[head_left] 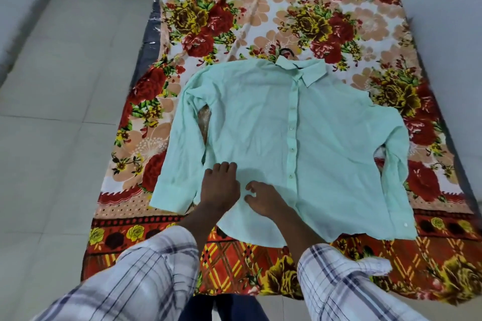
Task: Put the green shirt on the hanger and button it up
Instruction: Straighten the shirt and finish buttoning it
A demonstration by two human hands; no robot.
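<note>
The green shirt (287, 138) is lying flat on the floral bedspread (260, 21), hanger hook (287, 51) peeking out at twelve o'clock, placket apparently buttoned, while the left hand (220, 186) and right hand (263, 197), fingers loosely spread, are smoothing the six o'clock hem.

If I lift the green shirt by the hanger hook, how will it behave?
Probably floppy: the shirt lies flat with soft wrinkles, so the sleeves and hem would hang down. It looks thin and likely light. The placket appears buttoned and the hook shows above the collar, so it should stay on, though it may slide on the hanger.
</note>
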